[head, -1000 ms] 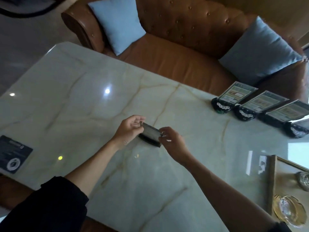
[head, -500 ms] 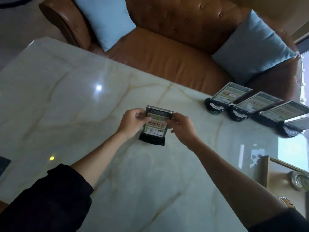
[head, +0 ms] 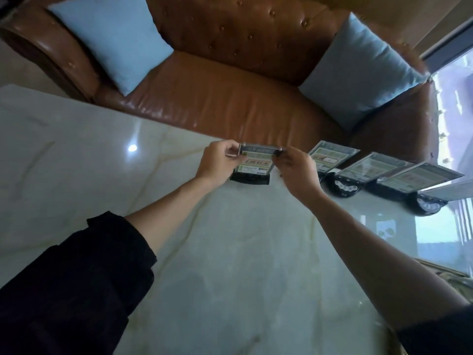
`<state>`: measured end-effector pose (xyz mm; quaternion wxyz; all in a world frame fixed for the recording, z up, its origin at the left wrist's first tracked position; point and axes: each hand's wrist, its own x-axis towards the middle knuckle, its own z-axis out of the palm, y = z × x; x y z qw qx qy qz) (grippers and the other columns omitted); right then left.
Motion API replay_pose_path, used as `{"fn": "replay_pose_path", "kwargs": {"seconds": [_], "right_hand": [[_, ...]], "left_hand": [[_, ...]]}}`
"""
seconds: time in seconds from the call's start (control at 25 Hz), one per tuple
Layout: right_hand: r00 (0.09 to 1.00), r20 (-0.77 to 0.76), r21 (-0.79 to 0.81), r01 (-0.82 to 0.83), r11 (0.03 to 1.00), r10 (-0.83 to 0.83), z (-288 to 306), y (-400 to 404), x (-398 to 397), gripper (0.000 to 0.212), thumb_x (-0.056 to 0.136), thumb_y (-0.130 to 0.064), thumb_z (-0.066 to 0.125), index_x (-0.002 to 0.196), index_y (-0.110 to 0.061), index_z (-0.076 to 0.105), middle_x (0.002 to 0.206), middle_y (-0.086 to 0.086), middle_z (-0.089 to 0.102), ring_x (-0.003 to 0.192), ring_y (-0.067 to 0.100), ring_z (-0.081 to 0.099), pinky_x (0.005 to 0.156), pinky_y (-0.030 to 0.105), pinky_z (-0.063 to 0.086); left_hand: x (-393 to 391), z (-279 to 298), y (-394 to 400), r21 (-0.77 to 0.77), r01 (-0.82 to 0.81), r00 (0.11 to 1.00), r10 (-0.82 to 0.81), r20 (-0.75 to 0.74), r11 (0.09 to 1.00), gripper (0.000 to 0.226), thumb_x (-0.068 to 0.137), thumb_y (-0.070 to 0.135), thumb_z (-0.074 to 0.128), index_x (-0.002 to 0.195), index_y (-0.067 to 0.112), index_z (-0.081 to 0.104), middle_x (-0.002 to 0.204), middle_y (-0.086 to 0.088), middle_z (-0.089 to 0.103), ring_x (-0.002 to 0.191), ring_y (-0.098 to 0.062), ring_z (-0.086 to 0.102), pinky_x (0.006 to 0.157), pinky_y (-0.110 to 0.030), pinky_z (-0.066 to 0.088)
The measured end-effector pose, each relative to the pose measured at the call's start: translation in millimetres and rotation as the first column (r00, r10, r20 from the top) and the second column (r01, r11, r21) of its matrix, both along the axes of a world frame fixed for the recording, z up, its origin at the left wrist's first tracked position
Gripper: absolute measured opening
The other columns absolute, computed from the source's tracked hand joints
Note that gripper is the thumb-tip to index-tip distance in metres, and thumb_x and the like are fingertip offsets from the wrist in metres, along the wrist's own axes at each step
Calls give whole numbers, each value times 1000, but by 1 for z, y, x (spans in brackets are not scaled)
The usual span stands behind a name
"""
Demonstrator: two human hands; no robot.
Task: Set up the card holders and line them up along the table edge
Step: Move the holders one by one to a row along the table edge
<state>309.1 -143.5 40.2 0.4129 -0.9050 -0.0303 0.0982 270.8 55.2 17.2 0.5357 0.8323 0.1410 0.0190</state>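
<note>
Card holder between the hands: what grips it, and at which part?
Both hands hold the card holder: left hand and right hand pinch the panel's upper side edges.

Four card holders on the marble table (head: 230, 252): one in the hands (head: 252, 165), three lined up at the far edge (head: 330, 156) (head: 368, 167) (head: 422, 176). Two blue cushions (head: 110, 39) (head: 361, 70) sit on one brown leather sofa (head: 230, 93). Two hands, left (head: 217, 161) and right (head: 298, 172).
</note>
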Motion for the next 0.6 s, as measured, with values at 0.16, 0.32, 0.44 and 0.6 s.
{"fn": "replay_pose_path", "kwargs": {"seconds": [0.16, 0.32, 0.44, 0.6], "right_hand": [[996, 61, -45, 65, 997, -62, -8, -7, 21, 18, 88, -27, 63, 85, -10, 67, 76, 6, 72, 75, 29, 66, 69, 45, 56], [993, 48, -56, 108, 993, -106, -15, -11, 29, 19, 92, -29, 61, 86, -11, 67, 75, 7, 70, 75, 30, 63, 66, 43, 52], [992, 41, -58, 123, 991, -121, -22, -12, 32, 22, 94, -27, 59, 84, -8, 65, 75, 10, 69, 75, 33, 62, 64, 43, 51], [991, 2, -26, 135, 990, -135, -29, -13, 36, 19, 92, -24, 54, 84, -10, 63, 75, 10, 68, 73, 35, 62, 62, 47, 53]], "left_hand": [[34, -9, -12, 46, 25, 1000, -26, 9, 999, 12, 78, 18, 83, 81, 13, 72, 89, -1, 78, 83, -15, 73, 78, -33, 59], [49, -20, -19, 33, 31, 999, -32, 3, 999, 14, 77, 19, 83, 76, 23, 70, 87, 2, 77, 83, -14, 74, 80, -35, 59], [54, -23, -25, 44, 23, 1000, -23, 9, 999, 10, 79, 18, 82, 80, 17, 72, 86, 5, 75, 79, -9, 70, 71, -12, 52], [54, -23, -25, 42, 31, 999, -31, -9, 999, 8, 82, 19, 79, 81, 19, 72, 88, 6, 75, 81, -5, 69, 71, -10, 47]]}}
